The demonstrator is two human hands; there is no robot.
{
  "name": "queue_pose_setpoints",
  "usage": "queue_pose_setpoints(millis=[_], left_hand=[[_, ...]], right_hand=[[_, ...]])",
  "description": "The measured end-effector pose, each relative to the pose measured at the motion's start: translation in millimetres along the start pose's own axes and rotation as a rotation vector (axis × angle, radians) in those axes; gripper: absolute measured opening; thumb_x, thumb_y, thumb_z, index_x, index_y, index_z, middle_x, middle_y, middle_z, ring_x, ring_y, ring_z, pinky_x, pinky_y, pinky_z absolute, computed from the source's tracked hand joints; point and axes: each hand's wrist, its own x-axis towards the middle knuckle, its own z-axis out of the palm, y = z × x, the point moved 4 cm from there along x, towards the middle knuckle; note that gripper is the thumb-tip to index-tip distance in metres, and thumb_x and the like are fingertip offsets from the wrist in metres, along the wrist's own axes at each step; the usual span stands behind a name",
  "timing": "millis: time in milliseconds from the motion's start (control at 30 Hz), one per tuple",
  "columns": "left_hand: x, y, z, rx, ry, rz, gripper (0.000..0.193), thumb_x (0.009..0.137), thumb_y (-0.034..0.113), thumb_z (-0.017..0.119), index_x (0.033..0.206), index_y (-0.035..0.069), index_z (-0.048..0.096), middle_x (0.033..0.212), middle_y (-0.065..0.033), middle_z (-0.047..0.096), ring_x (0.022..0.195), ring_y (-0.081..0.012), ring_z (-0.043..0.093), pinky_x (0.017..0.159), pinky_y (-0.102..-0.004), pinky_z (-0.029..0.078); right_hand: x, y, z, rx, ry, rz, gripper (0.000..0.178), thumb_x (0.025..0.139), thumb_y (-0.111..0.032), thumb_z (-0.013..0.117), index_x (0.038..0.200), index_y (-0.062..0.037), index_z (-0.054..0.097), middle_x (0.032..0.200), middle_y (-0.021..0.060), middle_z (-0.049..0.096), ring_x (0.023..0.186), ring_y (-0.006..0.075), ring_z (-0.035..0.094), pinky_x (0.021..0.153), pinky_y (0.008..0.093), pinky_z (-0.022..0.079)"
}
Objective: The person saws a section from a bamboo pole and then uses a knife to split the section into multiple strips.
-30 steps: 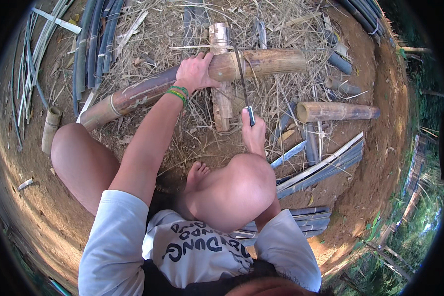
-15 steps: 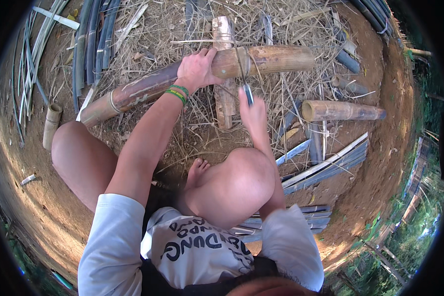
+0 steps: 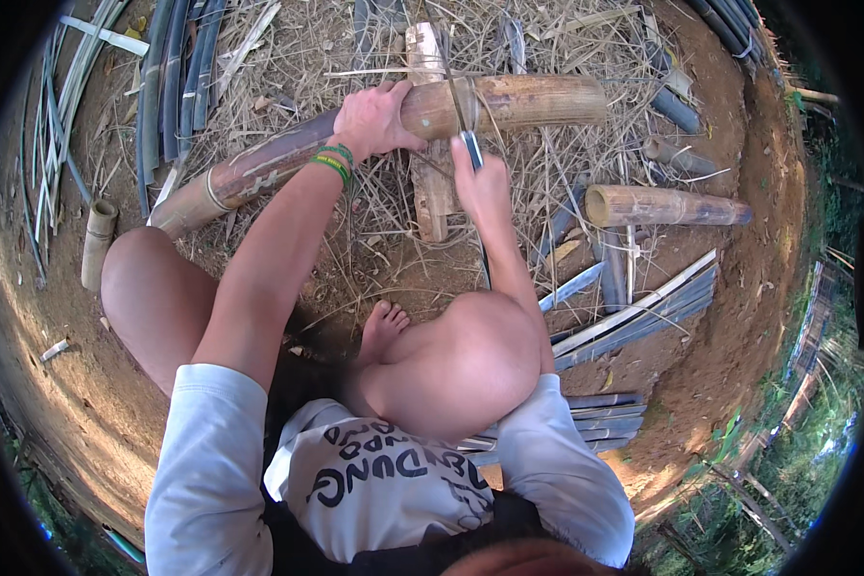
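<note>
A thick brown bamboo pole (image 3: 269, 158) lies crosswise before me, its right part over a short split log (image 3: 432, 197). My left hand (image 3: 372, 120) is closed over the top of the pole, left of a node, its thumb toward me. My right hand (image 3: 483, 182) is closed round the handle of a saw (image 3: 456, 101). Its long narrow blade, seen edge-on, crosses the pole close to the node and reaches past the far side. The teeth are too small to make out. A dark strip of the handle shows behind my right wrist.
Dry shavings cover the soil around the pole. A shorter bamboo piece (image 3: 662, 207) lies at right, with split dark strips (image 3: 643, 317) nearer me. Long dark strips (image 3: 168, 82) and pale slivers (image 3: 43, 154) lie at left. A bamboo stub (image 3: 98, 245) is beside my left knee.
My right hand has moved forward, away from me, and the saw blade reaches farther beyond the pole. My left hand keeps its hold on the pole; the whole view has shifted slightly.
</note>
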Motion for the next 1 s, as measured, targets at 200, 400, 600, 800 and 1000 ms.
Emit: queue_pose_setpoints(millis=[200, 400, 600, 800, 1000], left_hand=[[-5, -13, 10, 0.014, 0.056, 0.002, 0.103, 0.062, 0.063, 0.089, 0.144, 0.010, 0.058, 0.124, -0.0155, 0.072, 0.107, -0.0354, 0.075, 0.094, -0.0484, 0.061], [9, -7, -1, 0.052, -0.065, -0.021, 0.103, 0.062, 0.069, 0.086, 0.142, 0.008, 0.060, 0.124, -0.0169, 0.072, 0.108, -0.0345, 0.075, 0.094, -0.0461, 0.062], [4, -15, -3, 0.051, -0.032, 0.003, 0.104, 0.064, 0.068, 0.086, 0.143, 0.008, 0.058, 0.124, -0.0160, 0.072, 0.108, -0.0335, 0.075, 0.094, -0.0469, 0.062], [1, -3, 7, 0.037, 0.070, 0.069, 0.105, 0.063, 0.067, 0.086, 0.145, 0.008, 0.057, 0.124, -0.0156, 0.072, 0.106, -0.0341, 0.075, 0.092, -0.0464, 0.063], [5, -13, -13, 0.008, -0.128, -0.035, 0.097, 0.065, 0.066, 0.084, 0.139, 0.007, 0.062, 0.117, -0.0190, 0.075, 0.105, -0.0370, 0.075, 0.093, -0.0471, 0.062]], right_hand=[[-86, 66, -14, -0.054, -0.089, 0.096, 0.052, 0.101, -0.043, 0.068, 0.086, 0.0069, 0.073, 0.073, 0.0284, 0.069, 0.074, 0.0477, 0.072, 0.070, 0.0523, 0.055], [-15, 21, 5, -0.004, 0.016, 0.025, 0.059, 0.102, -0.048, 0.065, 0.088, 0.0085, 0.073, 0.070, 0.0329, 0.065, 0.073, 0.0515, 0.070, 0.067, 0.0539, 0.053], [-115, 107, -5, 0.091, -0.053, 0.123, 0.060, 0.101, -0.048, 0.068, 0.082, 0.0086, 0.072, 0.071, 0.0298, 0.066, 0.072, 0.0442, 0.073, 0.066, 0.0515, 0.053], [15, 9, 13, -0.048, 0.122, -0.095, 0.065, 0.101, -0.052, 0.065, 0.081, 0.0091, 0.073, 0.070, 0.0300, 0.068, 0.067, 0.0461, 0.071, 0.064, 0.0524, 0.052], [-67, 65, 0, 0.033, 0.024, -0.053, 0.059, 0.103, -0.047, 0.065, 0.085, 0.0092, 0.075, 0.073, 0.0301, 0.069, 0.073, 0.0470, 0.072, 0.070, 0.0546, 0.053]])
